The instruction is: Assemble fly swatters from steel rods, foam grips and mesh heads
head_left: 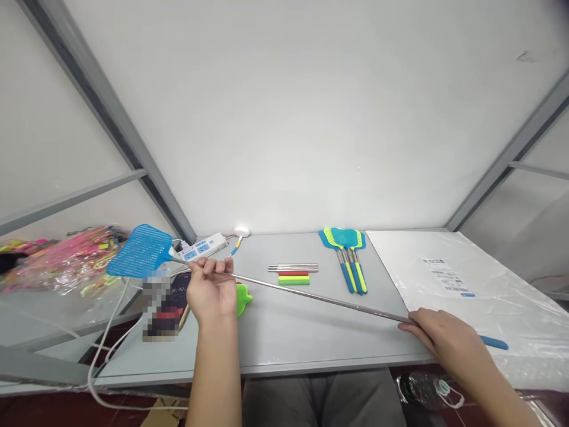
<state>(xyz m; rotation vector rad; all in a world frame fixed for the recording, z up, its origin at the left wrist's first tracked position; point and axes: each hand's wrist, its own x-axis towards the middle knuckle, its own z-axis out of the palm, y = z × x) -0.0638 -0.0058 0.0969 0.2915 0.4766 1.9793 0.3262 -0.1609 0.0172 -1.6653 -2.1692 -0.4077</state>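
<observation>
A blue fly swatter (144,252) with a long, thin metal rod stretches across the table, held in both hands. Near its mesh head, my left hand (212,290) is closed around the rod, palm turned up. My right hand (444,335) grips the other end, and the tip of a blue handle sticks out past it. Below my left hand lies a green swatter head (242,298), partly hidden. Beyond the rod, short metal tubes (293,268) lie above a red, a yellow and a green handle sleeve (294,281).
Several blue and yellow-green fly swatters (349,261) lie fanned together. A power strip (204,246) and a phone (171,305) with white cables are at left. Bagged colourful items (66,261) sit beyond the frame post. White plastic packaging (466,296) covers the right side.
</observation>
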